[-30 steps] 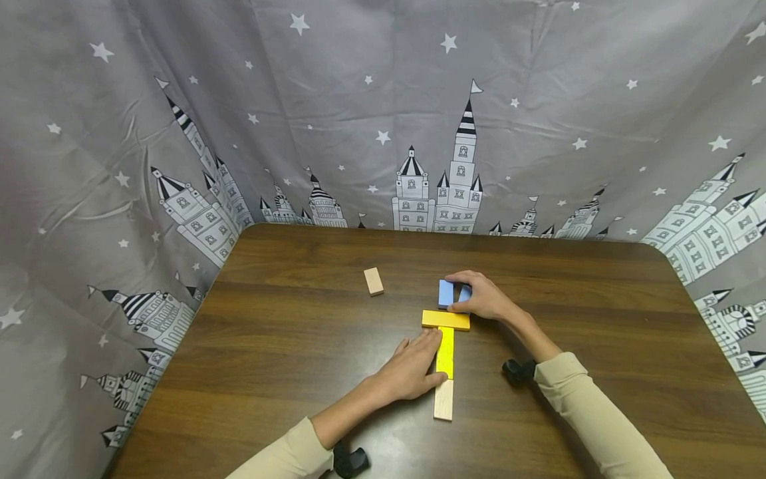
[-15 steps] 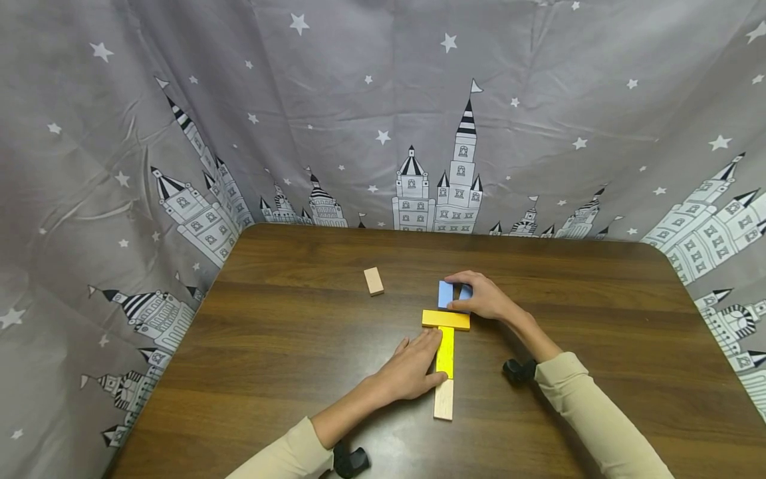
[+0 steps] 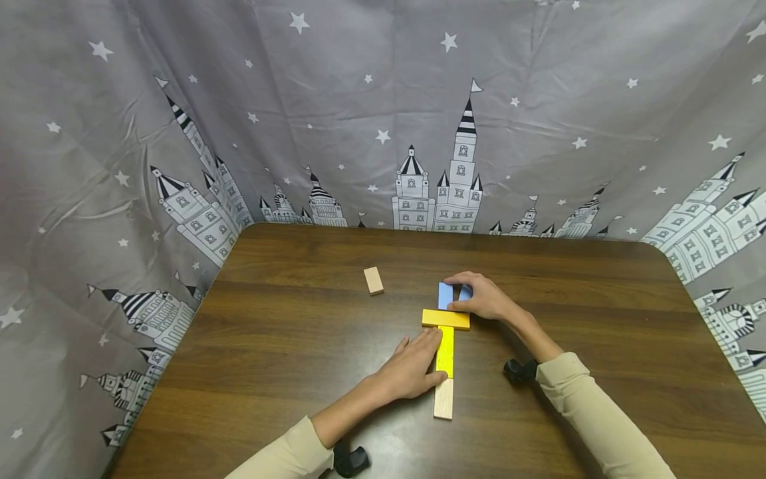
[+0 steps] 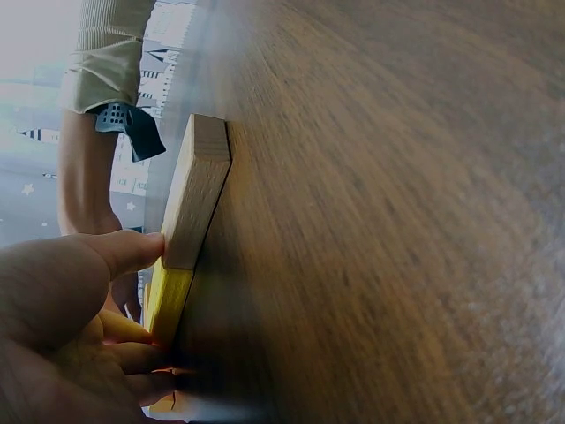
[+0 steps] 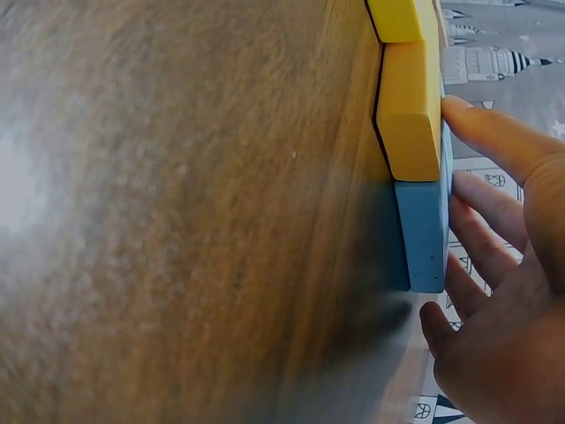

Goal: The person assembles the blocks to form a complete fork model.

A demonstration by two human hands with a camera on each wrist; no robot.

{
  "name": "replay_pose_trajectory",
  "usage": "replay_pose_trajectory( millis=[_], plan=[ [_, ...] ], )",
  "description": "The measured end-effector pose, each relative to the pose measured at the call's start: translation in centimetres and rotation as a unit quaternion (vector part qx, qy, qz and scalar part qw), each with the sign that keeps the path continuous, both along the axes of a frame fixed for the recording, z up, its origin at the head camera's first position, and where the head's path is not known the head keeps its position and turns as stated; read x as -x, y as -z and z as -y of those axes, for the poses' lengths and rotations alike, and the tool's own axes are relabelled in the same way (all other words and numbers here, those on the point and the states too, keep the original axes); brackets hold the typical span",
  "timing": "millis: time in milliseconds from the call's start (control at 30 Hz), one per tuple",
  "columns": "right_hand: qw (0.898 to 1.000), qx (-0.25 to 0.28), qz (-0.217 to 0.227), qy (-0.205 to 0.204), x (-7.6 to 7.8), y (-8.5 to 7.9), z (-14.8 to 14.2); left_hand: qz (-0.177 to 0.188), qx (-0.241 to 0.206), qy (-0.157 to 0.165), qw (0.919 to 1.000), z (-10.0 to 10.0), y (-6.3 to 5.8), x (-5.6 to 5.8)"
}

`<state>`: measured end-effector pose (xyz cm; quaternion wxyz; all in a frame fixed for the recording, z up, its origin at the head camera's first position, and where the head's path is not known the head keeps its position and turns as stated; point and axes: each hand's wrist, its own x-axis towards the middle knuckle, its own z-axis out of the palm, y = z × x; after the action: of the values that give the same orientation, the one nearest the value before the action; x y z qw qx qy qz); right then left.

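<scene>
In the head view my left hand (image 3: 413, 369) lies along the left side of the yellow block (image 3: 445, 352), fingers extended to its far end. Its thumb touches where that block meets a plain wooden block (image 3: 443, 399). An orange block (image 3: 445, 319) sits crosswise at the yellow block's far end. Beyond it stand two blue blocks side by side, the left one (image 3: 445, 295) and the right one (image 3: 465, 293). My right hand (image 3: 486, 297) pinches the left blue block between thumb and index finger at its near and far ends, partly covering the right one.
Another plain wooden block (image 3: 374, 281) lies alone to the left, farther back on the brown table (image 3: 287, 319). A grey curtain (image 3: 335, 120) printed with castles and stars hangs behind the table and along its sides.
The left blue block has slid slightly nearer, toward the orange block, with my right hand still on it. My left hand stays in place on the yellow block.
</scene>
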<state>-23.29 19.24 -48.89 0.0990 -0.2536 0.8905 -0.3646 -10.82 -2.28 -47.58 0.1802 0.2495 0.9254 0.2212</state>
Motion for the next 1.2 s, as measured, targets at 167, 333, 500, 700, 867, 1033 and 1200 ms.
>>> replay_pose_trajectory(
  millis=[167, 333, 500, 700, 867, 1033, 1200],
  plan=[
    [1.0, -0.004, 0.001, -0.001, -0.1, -0.2, 0.1, 0.001, -0.002, 0.0, 1.0, 0.1, 0.0, 0.0],
    [1.0, -0.008, 0.001, -0.001, -0.3, -0.3, 0.1, 0.003, -0.006, 0.0, 1.0, 0.1, -0.1, 0.0],
    [1.0, -0.01, 0.004, 0.003, -0.4, -0.2, 0.1, 0.003, -0.008, 0.001, 1.0, 0.2, 0.0, -0.1],
    [1.0, -0.007, 0.009, 0.003, -0.5, -0.2, 0.1, 0.002, -0.009, 0.001, 1.0, 0.2, 0.0, -0.1],
    [1.0, -0.003, 0.004, 0.006, -0.5, -0.1, 0.1, 0.003, -0.009, 0.0, 1.0, 0.2, 0.0, -0.1],
    [0.999, 0.013, -0.024, 0.027, -0.8, -0.5, -0.2, 0.001, -0.008, 0.0, 1.0, 0.1, 0.0, -0.1],
    [0.997, 0.006, -0.068, 0.034, -1.4, -0.9, -0.6, 0.0, -0.008, -0.001, 1.0, 0.1, 0.2, -0.1]
  ],
)
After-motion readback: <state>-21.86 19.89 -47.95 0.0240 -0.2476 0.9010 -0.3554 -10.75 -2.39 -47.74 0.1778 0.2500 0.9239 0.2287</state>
